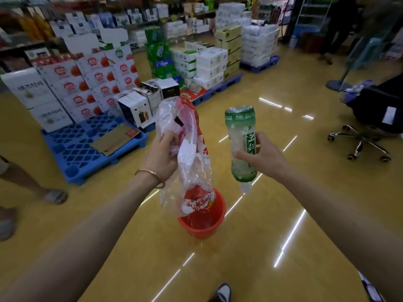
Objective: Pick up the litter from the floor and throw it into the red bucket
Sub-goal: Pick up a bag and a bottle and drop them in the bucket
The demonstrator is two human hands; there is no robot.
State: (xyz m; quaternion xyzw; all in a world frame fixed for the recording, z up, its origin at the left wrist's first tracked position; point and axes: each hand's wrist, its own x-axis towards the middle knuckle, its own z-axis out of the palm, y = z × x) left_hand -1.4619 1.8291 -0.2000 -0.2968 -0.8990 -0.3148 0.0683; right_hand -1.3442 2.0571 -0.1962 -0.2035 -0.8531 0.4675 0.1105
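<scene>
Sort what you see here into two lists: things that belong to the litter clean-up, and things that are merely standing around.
Part of the job:
left hand
plastic bag
right hand
green bottle
red bucket

Just there:
blue pallet
apple cartons
office chair
flattened cardboard

Upside-down green bottle: "500ml" legible on label; other print unreadable.

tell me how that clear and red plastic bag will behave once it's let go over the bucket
The plastic bag looks thin and crumpled, drooping from the left hand, so it is probably floppy and very light. It may drift or catch on the red bucket rim rather than drop straight in.
</scene>
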